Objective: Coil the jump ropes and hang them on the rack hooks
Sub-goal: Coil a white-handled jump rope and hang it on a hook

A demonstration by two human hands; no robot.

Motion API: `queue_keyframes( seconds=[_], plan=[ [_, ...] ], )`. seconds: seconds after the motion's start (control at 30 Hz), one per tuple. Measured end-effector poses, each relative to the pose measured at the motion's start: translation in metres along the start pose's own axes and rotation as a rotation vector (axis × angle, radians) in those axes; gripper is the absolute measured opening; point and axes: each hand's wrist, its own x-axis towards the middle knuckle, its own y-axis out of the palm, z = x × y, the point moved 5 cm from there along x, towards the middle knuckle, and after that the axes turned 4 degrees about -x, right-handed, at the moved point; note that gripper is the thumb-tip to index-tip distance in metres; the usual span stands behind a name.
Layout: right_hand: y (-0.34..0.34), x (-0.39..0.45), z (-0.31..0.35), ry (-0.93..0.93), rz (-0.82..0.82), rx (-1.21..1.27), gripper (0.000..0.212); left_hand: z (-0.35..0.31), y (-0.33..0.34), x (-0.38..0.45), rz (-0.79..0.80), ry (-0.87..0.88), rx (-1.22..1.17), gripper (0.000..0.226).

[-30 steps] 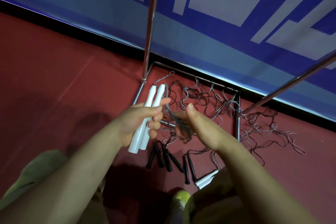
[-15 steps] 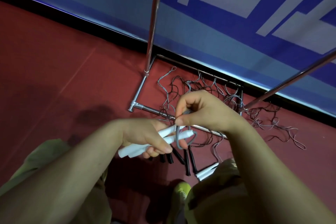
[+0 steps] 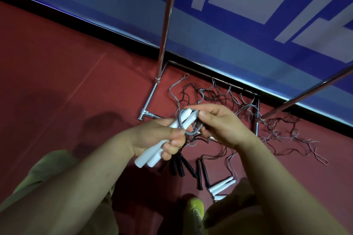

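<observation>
White plastic handles [image 3: 168,135], 2 of them side by side, sit clamped in the left hand [image 3: 152,139], while the right hand [image 3: 219,124] pinches a grey cord loop [image 3: 188,123] around their upper ends, above the red floor [image 3: 57,82] at the foot of the metal rack [image 3: 164,34]. Thin and limp, the cord will likely spring loose or snag the tangled ropes [image 3: 219,99] below, so hold is best kept on the stiff handles and tight on each wrap.
</observation>
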Motion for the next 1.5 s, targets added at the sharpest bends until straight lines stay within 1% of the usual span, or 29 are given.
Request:
queue_keyframes(
  seconds=[0.03, 0.1, 0.13, 0.2, 0.23, 0.27, 0.3, 0.37, 0.4, 0.43, 0.5, 0.57, 0.63, 0.7, 0.73, 0.83, 0.9, 0.97, 1.03, 1.1, 1.17, 1.23, 1.33, 1.4, 1.5],
  plan=[
    [-0.002, -0.001, 0.0, -0.002, -0.024, -0.036, 0.05, -0.001, -0.001, 0.0, -0.016, 0.004, -0.013, 0.036],
    [-0.007, -0.003, 0.001, -0.009, -0.059, -0.092, 0.049, -0.004, -0.003, -0.001, -0.022, 0.038, -0.073, 0.051],
    [-0.009, -0.004, 0.001, -0.002, -0.091, -0.116, 0.045, -0.006, -0.005, -0.003, -0.025, 0.056, -0.096, 0.057],
    [-0.01, -0.005, 0.0, 0.006, -0.169, -0.138, 0.035, -0.008, -0.007, -0.006, -0.021, 0.081, -0.107, 0.059],
    [-0.01, -0.004, 0.0, -0.001, -0.193, -0.142, 0.035, -0.009, -0.007, -0.007, -0.016, 0.084, -0.101, 0.057],
    [-0.009, -0.004, 0.001, -0.015, -0.21, -0.155, 0.04, -0.01, -0.006, -0.007, -0.02, 0.08, -0.09, 0.057],
    [-0.007, -0.004, 0.003, -0.024, -0.222, -0.176, 0.052, -0.01, -0.007, -0.007, -0.037, 0.075, -0.075, 0.054],
    [-0.004, -0.004, 0.005, 0.003, -0.242, -0.219, 0.081, -0.01, -0.009, -0.007, -0.093, 0.06, -0.023, 0.037],
    [-0.004, -0.003, 0.006, 0.037, -0.253, -0.223, 0.087, -0.01, -0.01, -0.008, -0.125, 0.05, 0.012, 0.027],
    [-0.004, -0.004, 0.005, 0.083, -0.266, -0.22, 0.085, -0.01, -0.01, -0.008, -0.152, 0.04, 0.054, 0.021],
    [-0.003, -0.004, 0.004, 0.174, -0.286, -0.253, 0.07, -0.009, -0.01, -0.007, -0.187, 0.029, 0.134, 0.019],
    [-0.001, -0.002, 0.003, 0.221, -0.267, -0.27, 0.056, -0.009, -0.01, -0.007, -0.202, 0.022, 0.181, 0.019],
    [0.0, -0.001, 0.001, 0.221, -0.238, -0.213, 0.041, -0.009, -0.011, -0.008, -0.199, 0.019, 0.18, 0.016],
    [0.0, 0.0, -0.001, 0.176, -0.222, -0.179, 0.03, -0.009, -0.012, -0.009, -0.177, 0.021, 0.142, 0.019],
    [-0.001, 0.0, -0.001, 0.145, -0.228, -0.193, 0.027, -0.009, -0.012, -0.009, -0.154, 0.021, 0.121, 0.027],
    [-0.003, -0.002, 0.0, 0.037, -0.279, -0.271, 0.027, -0.009, -0.01, -0.007, -0.097, 0.017, 0.081, 0.067],
    [-0.002, -0.002, 0.001, -0.025, -0.321, -0.296, 0.029, -0.01, -0.008, -0.006, -0.104, 0.04, 0.073, 0.075],
    [-0.002, -0.001, 0.001, -0.042, -0.402, -0.369, 0.032, -0.01, -0.009, -0.005, -0.181, 0.064, 0.065, 0.069],
    [0.0, -0.002, -0.001, -0.029, -0.481, -0.48, 0.033, -0.01, -0.012, -0.004, -0.298, 0.085, 0.096, 0.051],
    [0.002, -0.003, -0.004, 0.004, -0.534, -0.573, 0.035, -0.011, -0.013, -0.003, -0.403, 0.097, 0.18, 0.033],
    [0.003, -0.005, -0.008, 0.035, -0.59, -0.643, 0.039, -0.011, -0.013, -0.002, -0.48, 0.093, 0.282, 0.023],
    [0.004, -0.006, -0.011, 0.066, -0.64, -0.677, 0.043, -0.011, -0.013, -0.001, -0.515, 0.081, 0.337, 0.024],
    [0.007, -0.006, -0.014, 0.099, -0.676, -0.692, 0.048, -0.009, -0.015, 0.0, -0.552, 0.06, 0.357, 0.028],
    [0.01, -0.005, -0.013, 0.113, -0.667, -0.712, 0.049, -0.008, -0.018, 0.001, -0.579, 0.036, 0.395, 0.028],
    [0.014, -0.002, -0.013, 0.112, -0.612, -0.688, 0.052, -0.007, -0.023, -0.001, -0.592, 0.013, 0.418, 0.027]
  ],
)
